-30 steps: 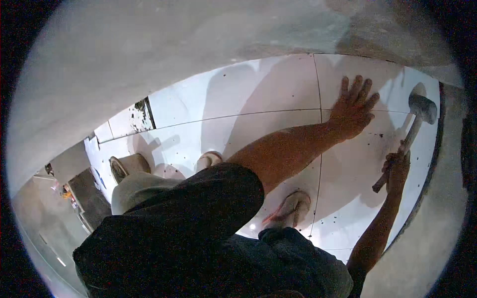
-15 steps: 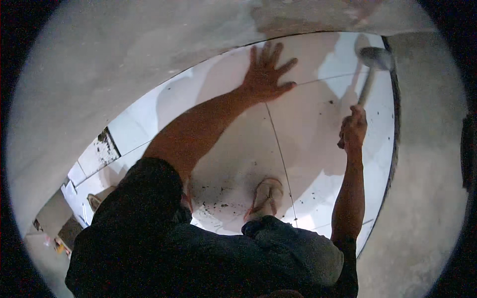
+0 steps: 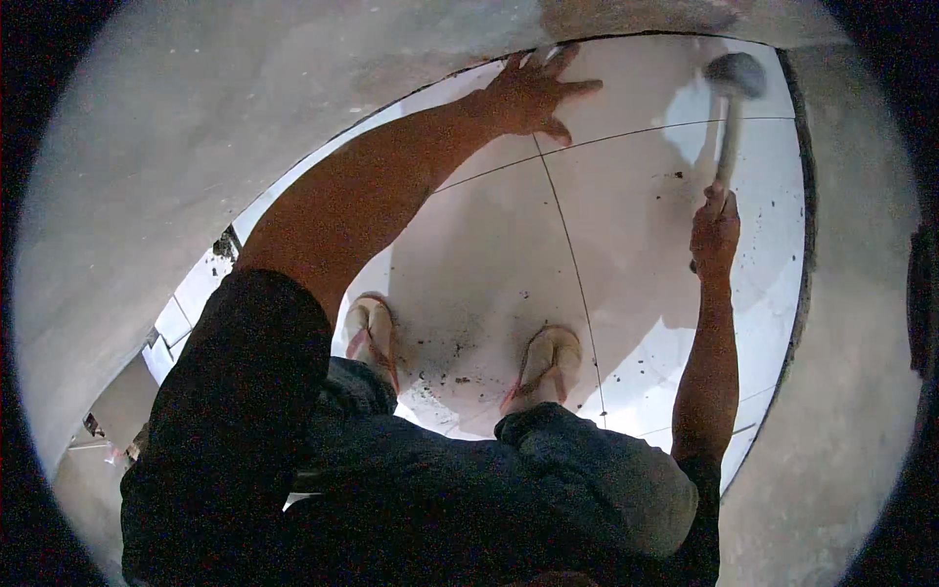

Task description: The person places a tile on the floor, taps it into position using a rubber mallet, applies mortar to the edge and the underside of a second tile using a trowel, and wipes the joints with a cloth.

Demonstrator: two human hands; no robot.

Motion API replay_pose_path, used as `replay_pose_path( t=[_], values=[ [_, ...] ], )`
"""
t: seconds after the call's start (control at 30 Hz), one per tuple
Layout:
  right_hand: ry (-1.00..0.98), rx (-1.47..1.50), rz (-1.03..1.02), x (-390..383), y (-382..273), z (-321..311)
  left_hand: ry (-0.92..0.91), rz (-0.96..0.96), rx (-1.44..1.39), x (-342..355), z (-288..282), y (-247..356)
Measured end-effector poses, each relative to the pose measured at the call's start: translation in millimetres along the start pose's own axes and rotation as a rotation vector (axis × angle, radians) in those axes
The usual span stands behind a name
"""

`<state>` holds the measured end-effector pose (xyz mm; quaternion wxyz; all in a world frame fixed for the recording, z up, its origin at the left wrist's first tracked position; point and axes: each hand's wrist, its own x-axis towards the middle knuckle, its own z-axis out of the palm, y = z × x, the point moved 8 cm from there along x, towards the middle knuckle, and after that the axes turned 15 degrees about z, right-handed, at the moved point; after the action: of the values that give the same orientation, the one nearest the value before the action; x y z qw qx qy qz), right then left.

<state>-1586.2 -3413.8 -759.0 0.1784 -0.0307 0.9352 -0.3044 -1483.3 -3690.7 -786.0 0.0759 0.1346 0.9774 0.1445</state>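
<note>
Right hand wrapped around the handle of a mallet. Its dark head is blurred, over the white floor tiles near the far right corner; can't tell if it touches. Left hand holds nothing, fingers spread wide, at the far edge of the tiles by the grey wall; contact unclear. Dark crumbs on the tiles between my two sandalled feet.

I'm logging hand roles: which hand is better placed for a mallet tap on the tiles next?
Right, most likely. The right hand grips the mallet, whose head appears over the white tiles; the left hand is spread, with no tool, near the wall.
</note>
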Motion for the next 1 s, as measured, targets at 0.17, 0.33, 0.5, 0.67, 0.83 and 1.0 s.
replay_pose_path(
  t=[0.17, 0.33, 0.5, 0.67, 0.83, 1.0],
  values=[
    [0.191, -0.185, -0.263, -6.4, -6.2, 1.1, 0.010, 0.005, 0.072, 3.8, -0.6, 2.9],
    [-0.039, -0.054, -0.002, -1.8, -8.0, 8.7, -0.005, -0.017, 0.050, 1.6, -1.5, 3.4],
    [0.060, -0.102, -0.083, -8.1, -22.4, 0.0, -0.006, 0.008, 0.009, 2.3, 2.3, 2.3],
    [0.087, -0.116, -0.111, -22.7, -18.8, 15.0, 0.010, 0.025, 0.049, 0.9, -5.5, 6.6],
    [-0.008, -0.104, -0.056, -29.6, -30.9, 18.6, -0.094, -0.025, 0.002, 0.1, -0.9, 3.5],
    [-0.059, -0.195, -0.039, -28.4, -38.2, 16.7, -0.040, 0.022, 0.025, 2.4, -0.7, 5.8]
  ],
)
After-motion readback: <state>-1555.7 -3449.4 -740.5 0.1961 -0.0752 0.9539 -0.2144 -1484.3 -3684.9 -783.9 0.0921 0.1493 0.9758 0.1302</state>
